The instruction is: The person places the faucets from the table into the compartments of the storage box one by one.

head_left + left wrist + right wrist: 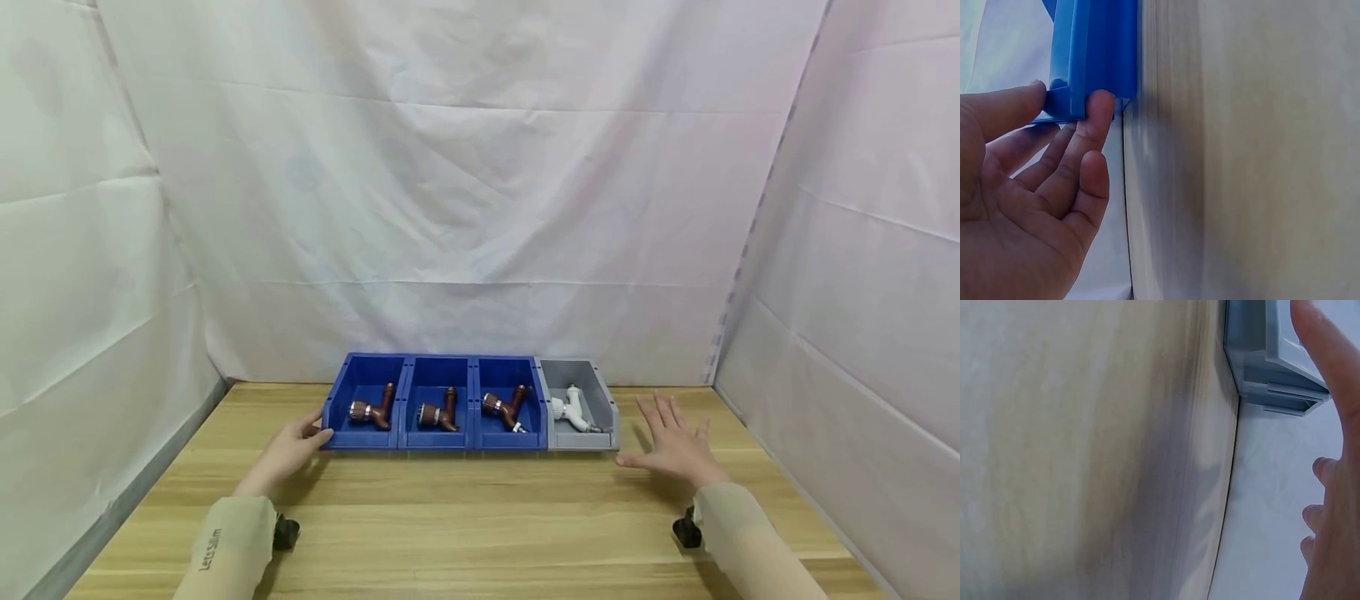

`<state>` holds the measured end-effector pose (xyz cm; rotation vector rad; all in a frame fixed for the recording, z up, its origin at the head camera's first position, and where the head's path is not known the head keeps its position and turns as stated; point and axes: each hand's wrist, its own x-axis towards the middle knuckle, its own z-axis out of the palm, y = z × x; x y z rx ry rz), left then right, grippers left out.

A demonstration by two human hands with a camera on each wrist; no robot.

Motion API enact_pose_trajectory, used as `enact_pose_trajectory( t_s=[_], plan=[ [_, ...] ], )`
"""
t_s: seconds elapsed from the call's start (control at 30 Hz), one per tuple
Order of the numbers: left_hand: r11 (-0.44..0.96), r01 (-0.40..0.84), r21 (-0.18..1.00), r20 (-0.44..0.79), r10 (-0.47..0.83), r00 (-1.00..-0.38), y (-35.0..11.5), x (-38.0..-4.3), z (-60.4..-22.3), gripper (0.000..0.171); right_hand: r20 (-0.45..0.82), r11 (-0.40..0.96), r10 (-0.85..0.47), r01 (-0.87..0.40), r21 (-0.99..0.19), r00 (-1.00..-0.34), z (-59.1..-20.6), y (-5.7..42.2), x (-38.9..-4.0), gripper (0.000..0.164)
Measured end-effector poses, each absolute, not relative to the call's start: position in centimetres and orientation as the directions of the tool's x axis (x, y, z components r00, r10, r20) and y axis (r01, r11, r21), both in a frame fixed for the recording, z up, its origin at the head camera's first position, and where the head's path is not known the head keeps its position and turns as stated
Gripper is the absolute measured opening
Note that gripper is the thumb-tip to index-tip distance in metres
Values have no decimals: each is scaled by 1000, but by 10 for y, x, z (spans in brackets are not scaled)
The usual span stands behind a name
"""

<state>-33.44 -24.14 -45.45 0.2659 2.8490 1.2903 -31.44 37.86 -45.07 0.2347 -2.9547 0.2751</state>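
Observation:
Three blue bins stand joined in a row with a grey bin (583, 443) at the right end. My left hand (288, 450) pinches the front left corner of the leftmost blue bin (360, 441), thumb on the rim and fingers against the side, as the left wrist view shows. A brown faucet lies in each blue bin: the left faucet (381, 410), the middle faucet (449, 408) and the right faucet (511, 408). Inside the grey bin lies a white faucet (575, 408). With fingers spread, my right hand (672, 448) is beside the grey bin, its thumb near the front right corner.
The bins rest toward the back of a wooden table (465, 525). White cloth (465, 208) hangs behind them and along both sides. Each wrist carries a black device, one left (286, 532) and one right (686, 530).

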Motion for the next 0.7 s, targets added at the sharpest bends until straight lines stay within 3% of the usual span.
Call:
enact_pose_trajectory(
  t_s=[0.33,0.7],
  plan=[
    [653,139,745,35,170,-985,-244,-334,-450,63,162,967,-138,-168,-191,-977,-451,373,-315,120],
    [619,230,751,89,250,-964,-252,-328,-444,59,174,968,-130,-164,-193,-976,-447,372,-316,119]
  ],
)
